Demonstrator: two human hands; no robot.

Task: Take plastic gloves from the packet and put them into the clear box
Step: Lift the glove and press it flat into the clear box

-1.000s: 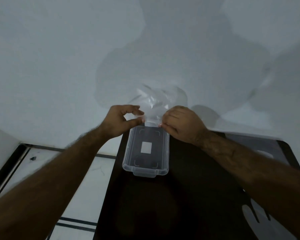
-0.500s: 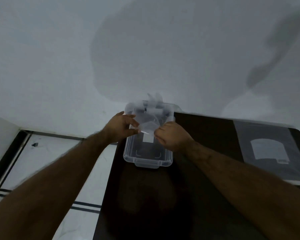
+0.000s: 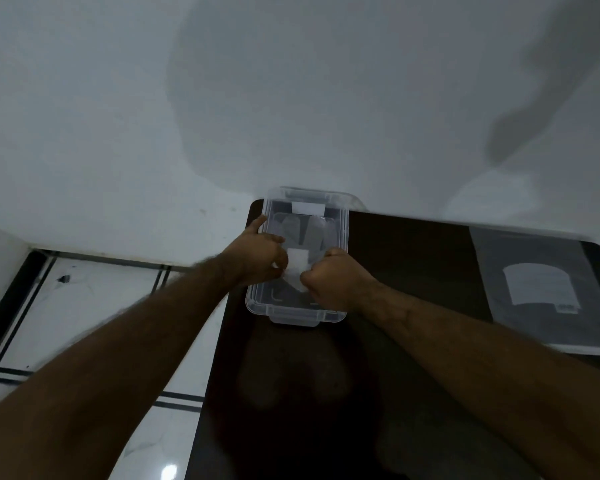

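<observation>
Thin, see-through plastic gloves (image 3: 303, 233) lie inside the clear box (image 3: 342, 233) at the far left corner of the dark surface (image 3: 413, 258); left hand (image 3: 257, 254) and right hand (image 3: 329, 282) fingers pinch the glove's near edge; packet (image 3: 541, 289) flat at right; white wall (image 3: 153, 98), tiled floor (image 3: 101, 299).

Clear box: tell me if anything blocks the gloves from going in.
Nothing visible does. The clear box sits open on the dark table, and both hands, left hand and right hand, already press the plastic gloves down inside it.
</observation>
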